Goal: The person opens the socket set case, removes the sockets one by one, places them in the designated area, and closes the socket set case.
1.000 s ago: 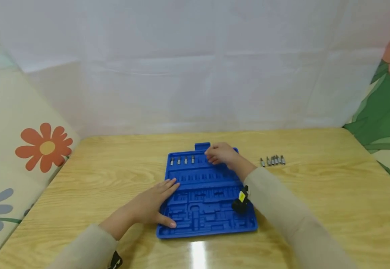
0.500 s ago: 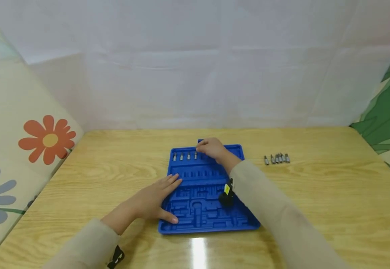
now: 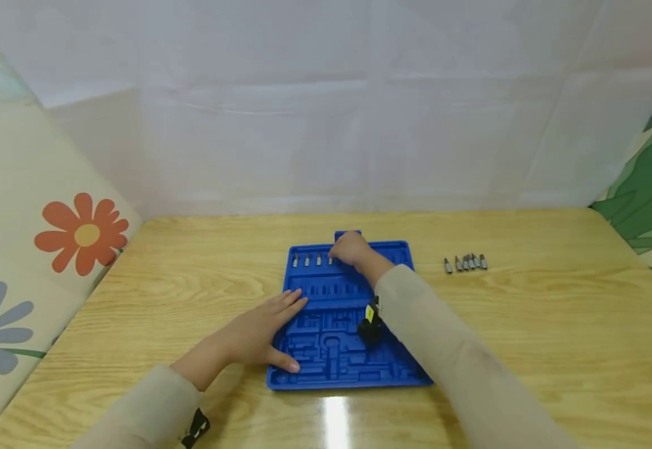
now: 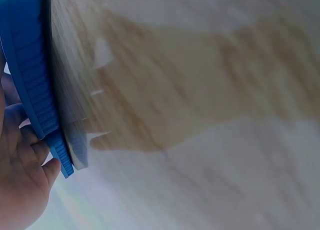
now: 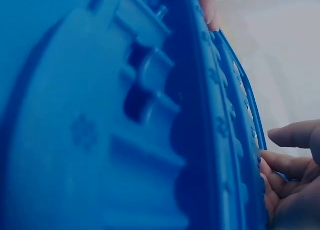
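Note:
A blue moulded tray (image 3: 348, 376) lies on the table, with several short metal bits (image 3: 319, 260) standing in a row in its far-left slots. My left hand (image 3: 254, 332), fingers spread, rests on the tray's left edge; the left wrist view shows the hand (image 4: 25, 180) against that edge. My right hand (image 3: 354, 251) is over the far row, just right of the visible bits. In the right wrist view the right hand (image 5: 295, 185) touches the slots, thumb apart from the fingers and no bit visible between them. The palm hides whatever is beneath it.
Several loose bits (image 3: 468, 262) lie in a loose row on the wooden table (image 3: 528, 324), right of the tray. A white sheet (image 3: 281, 143) hangs behind the table, and flowered cloth (image 3: 5, 162) is at the sides.
The right hand has moved left and lower over the far row, near the last visible bit. The left hand has kept its place on the tray, while the head view has shifted slightly.

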The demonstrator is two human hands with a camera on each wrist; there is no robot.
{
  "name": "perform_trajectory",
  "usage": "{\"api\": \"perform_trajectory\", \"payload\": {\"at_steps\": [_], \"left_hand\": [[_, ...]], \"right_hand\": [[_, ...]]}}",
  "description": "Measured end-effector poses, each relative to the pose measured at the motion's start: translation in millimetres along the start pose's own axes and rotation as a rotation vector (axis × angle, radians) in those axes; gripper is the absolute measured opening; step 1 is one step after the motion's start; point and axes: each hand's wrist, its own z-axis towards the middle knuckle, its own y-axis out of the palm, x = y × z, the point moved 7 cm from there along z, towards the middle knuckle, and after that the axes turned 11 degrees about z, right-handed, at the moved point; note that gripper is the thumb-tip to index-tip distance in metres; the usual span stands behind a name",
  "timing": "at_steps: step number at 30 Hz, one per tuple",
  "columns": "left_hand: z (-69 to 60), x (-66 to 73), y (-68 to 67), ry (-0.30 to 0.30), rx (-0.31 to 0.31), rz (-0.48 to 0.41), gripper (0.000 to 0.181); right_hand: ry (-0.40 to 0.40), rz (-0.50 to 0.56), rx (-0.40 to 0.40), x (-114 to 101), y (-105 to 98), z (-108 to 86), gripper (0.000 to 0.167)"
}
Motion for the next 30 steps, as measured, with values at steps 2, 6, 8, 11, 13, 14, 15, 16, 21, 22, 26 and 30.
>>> {"api": "perform_trajectory", "payload": {"at_steps": [2,6,8,11,13,14,15,16,21,22,26,30], "left_hand": [[0.4,0.2,-1.3,0.002,0.007,0.004,0.106],[0.6,0.3,-1.9,0.001,0.017,0.007,0.105],[0.5,0.5,-1.0,0.001,0.018,0.003,0.105],[0.1,0.6,0.7,0.004,0.017,-0.004,0.105],[-0.2,0.7,1.1,0.007,0.019,-0.004,0.105],[-0.3,0.7,1.0,0.010,0.022,-0.002,0.105],[-0.5,0.6,0.8,0.010,0.023,-0.004,0.104],[-0.6,0.5,0.4,0.010,0.025,-0.004,0.104],[-1.3,0.9,-0.9,0.017,0.027,-0.015,0.103],[-1.2,1.0,-0.9,0.018,0.026,-0.015,0.103],[-0.6,1.4,-0.2,0.020,0.021,-0.017,0.103],[0.0,1.0,-0.1,0.018,0.022,-0.017,0.104]], "right_hand": [[0.011,0.022,-0.008,0,0,0.0,0.015],[0.042,0.090,-0.012,1,0,-0.5,0.017],[0.052,0.121,-0.008,3,-1,-0.4,0.018],[0.063,0.173,0.000,5,-1,-0.4,0.020],[0.066,0.192,0.003,6,-1,-0.8,0.022],[0.067,0.203,0.006,6,-1,-0.9,0.023],[0.071,0.217,0.009,6,-1,-1.3,0.024],[0.070,0.224,0.010,7,-1,-1.5,0.025],[0.065,0.245,-0.005,9,-1,-2.3,0.027],[0.062,0.241,-0.010,10,-1,-2.4,0.027],[0.034,0.214,-0.028,11,-1,-3.0,0.026],[0.001,0.199,-0.050,9,1,-3.6,0.023]]}}
